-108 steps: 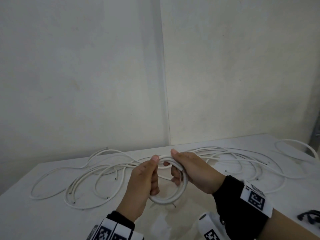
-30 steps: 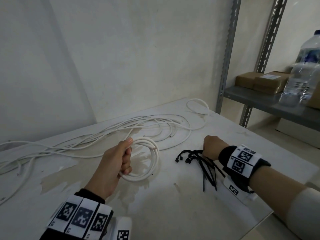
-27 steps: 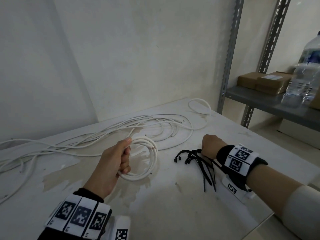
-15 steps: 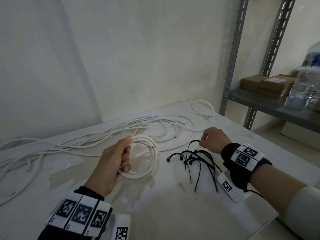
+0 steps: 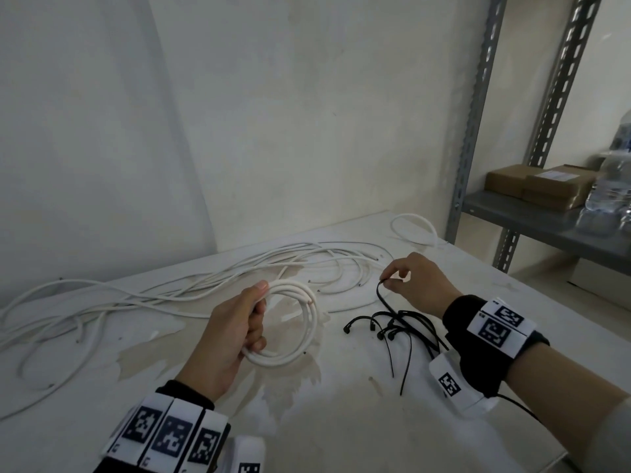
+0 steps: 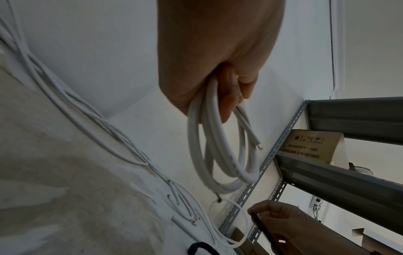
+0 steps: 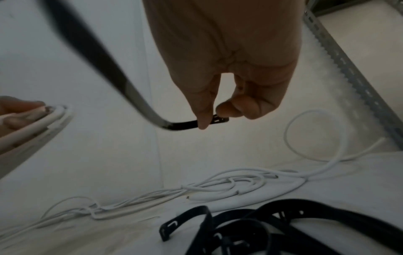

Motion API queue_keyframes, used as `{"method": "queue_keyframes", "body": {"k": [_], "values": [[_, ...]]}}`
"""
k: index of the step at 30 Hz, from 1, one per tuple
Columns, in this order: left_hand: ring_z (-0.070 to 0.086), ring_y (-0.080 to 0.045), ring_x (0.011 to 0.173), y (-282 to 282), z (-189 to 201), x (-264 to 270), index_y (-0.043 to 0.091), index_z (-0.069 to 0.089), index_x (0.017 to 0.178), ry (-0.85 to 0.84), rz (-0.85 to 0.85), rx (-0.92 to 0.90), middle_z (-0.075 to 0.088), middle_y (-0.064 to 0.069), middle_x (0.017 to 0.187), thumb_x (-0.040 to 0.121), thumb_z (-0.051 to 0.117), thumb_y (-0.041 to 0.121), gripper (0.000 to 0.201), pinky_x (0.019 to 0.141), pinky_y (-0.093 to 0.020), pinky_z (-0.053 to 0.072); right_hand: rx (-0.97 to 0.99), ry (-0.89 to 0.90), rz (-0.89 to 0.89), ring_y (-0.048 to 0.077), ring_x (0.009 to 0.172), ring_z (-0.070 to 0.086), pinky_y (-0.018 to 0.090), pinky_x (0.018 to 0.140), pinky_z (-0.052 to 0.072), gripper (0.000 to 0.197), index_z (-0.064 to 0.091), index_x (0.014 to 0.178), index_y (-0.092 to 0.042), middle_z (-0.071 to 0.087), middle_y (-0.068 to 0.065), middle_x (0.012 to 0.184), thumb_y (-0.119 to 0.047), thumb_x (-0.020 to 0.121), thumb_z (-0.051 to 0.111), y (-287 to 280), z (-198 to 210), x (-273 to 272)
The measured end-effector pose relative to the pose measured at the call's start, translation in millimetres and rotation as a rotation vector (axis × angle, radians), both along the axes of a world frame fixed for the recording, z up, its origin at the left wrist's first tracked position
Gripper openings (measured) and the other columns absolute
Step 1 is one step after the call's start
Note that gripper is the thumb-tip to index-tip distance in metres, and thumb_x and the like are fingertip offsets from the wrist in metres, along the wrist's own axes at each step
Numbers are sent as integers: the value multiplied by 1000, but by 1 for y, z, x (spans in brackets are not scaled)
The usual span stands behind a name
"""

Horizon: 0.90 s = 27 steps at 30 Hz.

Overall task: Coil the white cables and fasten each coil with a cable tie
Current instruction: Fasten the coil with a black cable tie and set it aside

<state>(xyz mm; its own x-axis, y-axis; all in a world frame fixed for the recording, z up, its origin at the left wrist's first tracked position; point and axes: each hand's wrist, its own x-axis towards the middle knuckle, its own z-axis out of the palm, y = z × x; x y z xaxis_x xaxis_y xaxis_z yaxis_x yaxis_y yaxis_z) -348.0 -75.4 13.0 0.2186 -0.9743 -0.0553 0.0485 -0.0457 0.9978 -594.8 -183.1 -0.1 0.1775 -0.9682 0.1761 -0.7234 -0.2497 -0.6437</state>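
2 hands at work above a stained white desk [image 5: 341, 421]: left hand [image 5: 232, 332] wrapped round a coil of white cable [image 5: 290, 322], thumb pressed on top, loops hanging free below the fist; right hand [image 5: 415, 285] pinching 1 black cable tie [image 5: 384, 298] between thumb and forefinger, raised just clear of the bundle of spare ties [image 5: 392, 332] lying on the desk. Loose white cables [image 5: 170, 295] spread behind, well apart from the coil, not yet wound. Coil not yet fastened. Likely trouble ahead: loops springing open if the left fist slackens while threading; a cut end poking out of the coil and escaping the band; the thin tie slipping from so light a pinch; neighbouring ties dragged along.
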Motion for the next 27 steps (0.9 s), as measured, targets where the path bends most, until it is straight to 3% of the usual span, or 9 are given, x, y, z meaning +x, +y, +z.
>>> {"method": "queue_keyframes", "body": {"k": [5, 9, 11, 13, 16, 19, 22, 24, 27], "values": [[19, -7, 36, 4, -1, 7, 13, 44, 65, -1, 13, 8, 23, 10, 43, 92, 50, 31, 33, 40, -20, 26, 72, 39, 55, 8, 57, 48, 17, 53, 35, 19, 59, 71, -29, 48, -6, 62, -15, 84, 60, 5, -2, 22], [19, -7, 37, 7, 0, 15, 13, 44, 64, 5, 38, 9, 23, 9, 44, 92, 50, 30, 33, 43, -22, 26, 131, -73, 104, -2, 39, 53, 9, 44, 40, 17, 65, 76, -17, 67, 2, 74, -11, 85, 53, 9, -5, 38], [19, -7, 37, 8, 0, 18, 13, 44, 64, 7, 51, 9, 23, 9, 44, 92, 50, 29, 33, 43, -22, 26, 123, -107, 112, -1, 40, 55, 8, 46, 40, 16, 67, 74, -12, 70, 2, 78, -17, 84, 56, 11, -5, 48], [19, -8, 37, 10, 0, 22, 13, 45, 64, 8, 64, 12, 23, 8, 44, 92, 50, 29, 33, 41, -21, 27, 114, -149, 138, -2, 41, 55, 10, 48, 40, 15, 67, 69, -15, 69, -1, 71, -26, 79, 68, 15, -4, 58], [19, -8, 37, 13, 1, 28, 13, 45, 64, 12, 79, 13, 23, 8, 44, 92, 50, 29, 33, 40, -20, 27, 90, -236, 189, -6, 43, 51, 7, 48, 38, 15, 65, 66, -21, 63, -8, 60, -21, 69, 79, 22, 3, 76], [20, -7, 37, 15, 3, 36, 13, 45, 64, 23, 108, 7, 23, 8, 44, 92, 51, 29, 33, 40, -20, 27, 100, -329, 263, 0, 50, 53, 11, 54, 42, 18, 65, 71, -22, 60, -7, 61, -8, 70, 76, 30, 15, 94], [20, -7, 37, 19, 6, 43, 13, 45, 64, 28, 139, 0, 24, 9, 43, 92, 51, 30, 33, 41, -21, 26, 170, -500, 356, 7, 51, 57, 13, 56, 45, 16, 64, 83, -14, 65, -2, 62, 1, 78, 65, 41, 27, 111], [20, -7, 37, 21, 7, 47, 13, 45, 64, 29, 160, -2, 24, 9, 43, 91, 52, 30, 33, 42, -22, 26, 199, -591, 406, 5, 49, 60, 11, 55, 46, 15, 62, 86, -12, 68, -3, 64, 2, 83, 60, 49, 33, 122], [22, -6, 35, 24, 6, 53, 13, 45, 63, 13, 201, -6, 26, 9, 42, 92, 52, 29, 34, 42, -22, 27, 163, -594, 424, 1, 53, 61, 11, 58, 45, 18, 61, 83, -19, 68, -3, 71, -3, 88, 56, 58, 33, 136]]}}
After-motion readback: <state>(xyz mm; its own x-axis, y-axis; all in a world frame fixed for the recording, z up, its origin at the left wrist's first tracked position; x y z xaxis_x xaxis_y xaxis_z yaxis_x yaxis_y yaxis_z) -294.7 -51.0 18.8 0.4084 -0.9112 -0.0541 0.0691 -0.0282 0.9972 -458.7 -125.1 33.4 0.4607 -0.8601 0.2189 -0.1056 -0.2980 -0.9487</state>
